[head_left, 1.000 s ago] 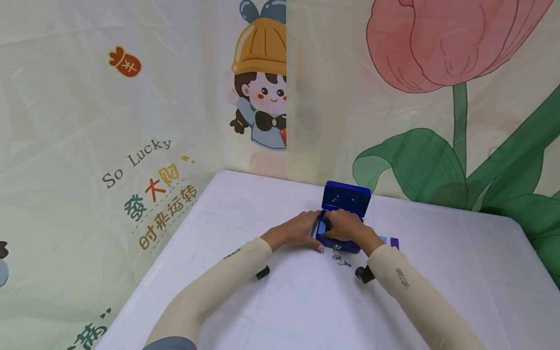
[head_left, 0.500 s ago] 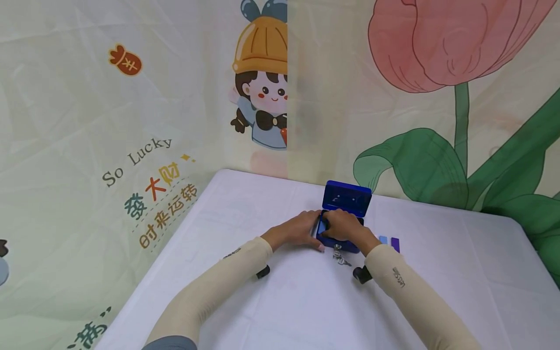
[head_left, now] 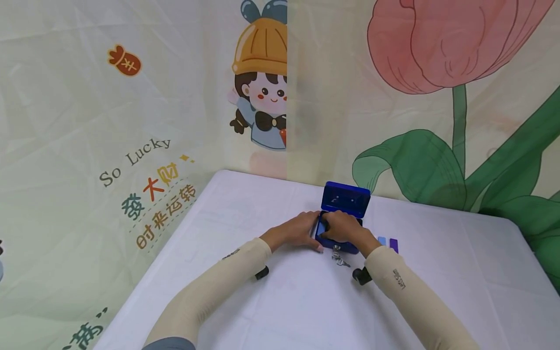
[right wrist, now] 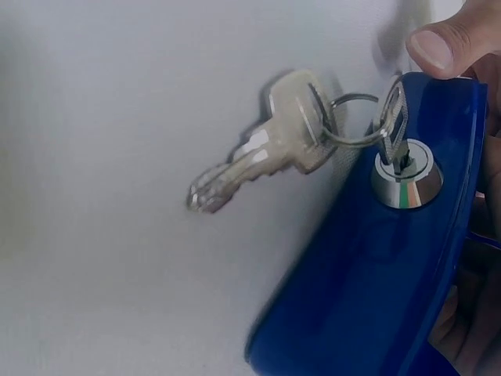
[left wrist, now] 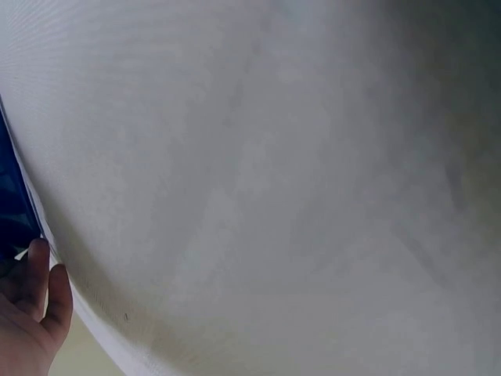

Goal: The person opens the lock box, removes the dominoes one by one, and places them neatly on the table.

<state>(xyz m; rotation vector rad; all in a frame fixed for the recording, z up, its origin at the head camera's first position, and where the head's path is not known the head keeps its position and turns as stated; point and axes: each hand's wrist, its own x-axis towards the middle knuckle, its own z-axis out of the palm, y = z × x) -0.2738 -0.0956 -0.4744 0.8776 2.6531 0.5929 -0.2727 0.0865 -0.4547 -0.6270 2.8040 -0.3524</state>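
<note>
A blue metal cash box (head_left: pixel 350 247) stands on the white table with its lid (head_left: pixel 345 198) raised. My left hand (head_left: pixel 298 229) grips the box's left side, its thumb at the front corner. My right hand (head_left: pixel 343 226) reaches down into the box; its fingertips are hidden, so what they hold cannot be told. Beside them, a light blue piece (head_left: pixel 321 227) shows inside. In the right wrist view, a key (right wrist: pixel 394 125) sits in the silver lock (right wrist: pixel 407 184) on the box's front, and a second key (right wrist: pixel 297 121) hangs from its ring (right wrist: pixel 356 142).
Right of the box, a light blue strip (head_left: pixel 382 240) and a purple strip (head_left: pixel 393 244) lie on the table (head_left: pixel 280 301). Black wrist devices (head_left: pixel 361 276) stick out below the forearms. A printed cloth (head_left: pixel 323 97) hangs behind the table.
My right forearm has shifted slightly left, showing more of the light blue and purple strips. The left hand stays at the box, and the right hand stays inside it.
</note>
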